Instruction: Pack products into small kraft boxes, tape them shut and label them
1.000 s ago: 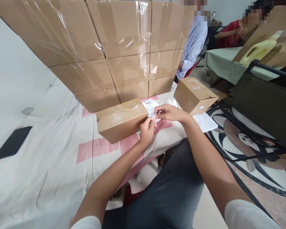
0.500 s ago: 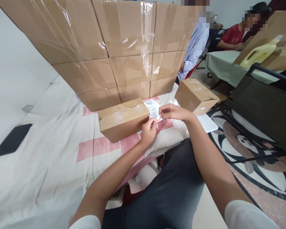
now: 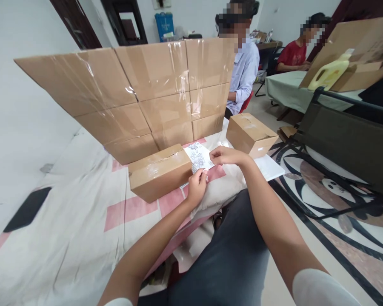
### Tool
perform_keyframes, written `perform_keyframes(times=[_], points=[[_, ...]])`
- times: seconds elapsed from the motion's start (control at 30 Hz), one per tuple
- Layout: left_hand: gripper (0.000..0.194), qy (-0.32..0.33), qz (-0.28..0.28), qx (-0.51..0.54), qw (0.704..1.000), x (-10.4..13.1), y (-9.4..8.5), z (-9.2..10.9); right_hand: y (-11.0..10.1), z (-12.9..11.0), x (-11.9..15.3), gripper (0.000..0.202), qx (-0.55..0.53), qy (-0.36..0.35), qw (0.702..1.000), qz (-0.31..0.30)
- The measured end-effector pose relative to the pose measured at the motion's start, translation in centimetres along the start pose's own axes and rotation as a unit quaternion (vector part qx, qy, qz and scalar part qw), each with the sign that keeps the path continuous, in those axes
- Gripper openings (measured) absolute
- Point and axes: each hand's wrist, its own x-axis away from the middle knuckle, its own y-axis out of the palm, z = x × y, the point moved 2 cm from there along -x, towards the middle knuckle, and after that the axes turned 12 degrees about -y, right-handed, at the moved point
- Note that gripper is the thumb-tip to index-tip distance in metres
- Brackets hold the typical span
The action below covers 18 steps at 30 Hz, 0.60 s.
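Note:
My left hand (image 3: 197, 187) is closed in a pinch just right of a long cardboard box (image 3: 161, 172), on something small and whitish that I cannot make out. Beyond it, my right hand (image 3: 222, 155) has its fingers pressed together at the right edge of a white sheet (image 3: 198, 156) with grey-blue printed shapes; what they hold is too small to tell. The sheet lies on the pink and white cloth, partly hidden by the box. A second cardboard box (image 3: 250, 134) stands to the right of my right hand.
A tall wall of taped cardboard boxes (image 3: 166, 102) rises behind the sheet. A black flat object (image 3: 27, 209) lies at the left. White paper (image 3: 270, 167) sits by the right box. One person (image 3: 244, 72) sits beyond the wall, another (image 3: 292, 55) at a green-covered table (image 3: 285, 85).
The camera view has tilted up, showing more of the room. My right hand's fingers have drawn closer together, and my left hand stays pinched beside the box.

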Motion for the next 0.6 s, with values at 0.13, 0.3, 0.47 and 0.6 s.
perform_keyframes(times=[0.13, 0.3, 0.47, 0.6], points=[[0.034, 0.027, -0.034, -0.078, 0.996, -0.3, 0.5, 0.1, -1.1, 0.9, 0.6, 0.006, -0.001, 0.005, 0.999, 0.043], [0.017, 0.045, -0.065, -0.171, 0.982, -3.8, 2.6, 1.8, -1.5, 1.4, 0.9, 0.004, 0.008, 0.002, 0.998, 0.069], [0.022, 0.002, -0.055, -0.236, 0.97, -8.8, 5.2, 3.8, -1.3, 1.7, 1.1, 0.006, 0.027, -0.011, 0.995, 0.091], [0.035, -0.04, -0.05, -0.304, 0.951, -10.8, 5.8, 4.3, -1.7, 2.0, 1.4, 0.009, 0.046, -0.022, 0.988, 0.146]])
